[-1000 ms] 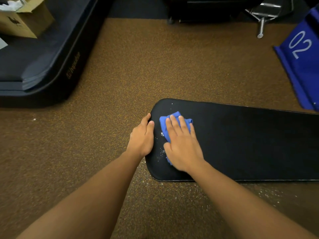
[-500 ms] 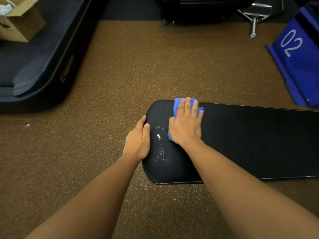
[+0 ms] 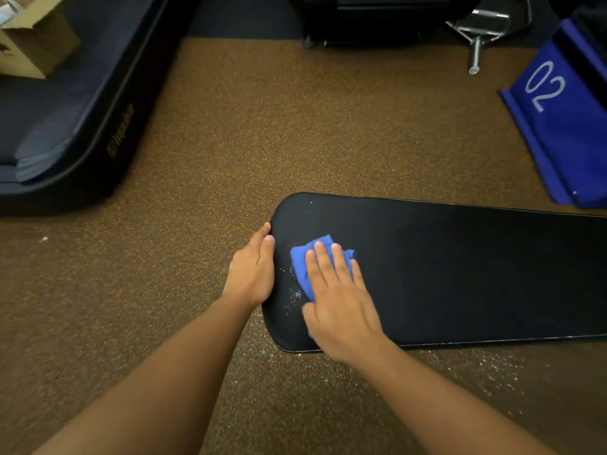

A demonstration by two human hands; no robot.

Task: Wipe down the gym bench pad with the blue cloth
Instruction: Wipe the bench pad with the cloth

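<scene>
A long black bench pad (image 3: 460, 274) lies flat on the brown speckled floor, its rounded end toward the left. My right hand (image 3: 338, 297) presses flat on a crumpled blue cloth (image 3: 303, 261) near that rounded end; most of the cloth is hidden under the palm. White specks dot the pad just left of the cloth. My left hand (image 3: 251, 272) rests with fingers together against the pad's left edge and holds nothing else.
A dark padded mat with gold lettering (image 3: 98, 126) fills the upper left, with a cardboard box (image 3: 36, 44) on it. A blue block marked 02 (image 3: 565, 116) stands at the right. Chrome metal parts (image 3: 483, 31) and dark equipment sit along the back.
My right hand has drawn the cloth back from the pad's far edge toward me and slightly left. The left hand stays on the pad's end.
</scene>
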